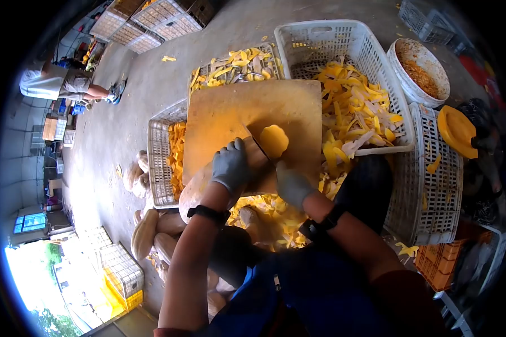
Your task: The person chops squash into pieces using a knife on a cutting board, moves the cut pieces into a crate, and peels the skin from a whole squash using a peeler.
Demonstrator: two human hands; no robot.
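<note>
A long tan squash (195,189) lies across the near left part of the wooden board (225,109). My left hand (230,165), in a grey glove, is closed over its upper part. My gloved right hand (293,186) is wrapped round the handle of a knife (259,143), whose blade stands at the squash's far end. Just beyond the blade, a round orange slice (274,141) rests on the board. The knife's handle is mostly hidden in my right hand.
Left of the board, a crate (162,185) holds orange pieces. A white crate (343,28) of peels and a bucket (437,73) stand right. Whole squashes (145,235) lie lower left. A person (62,81) stands far left.
</note>
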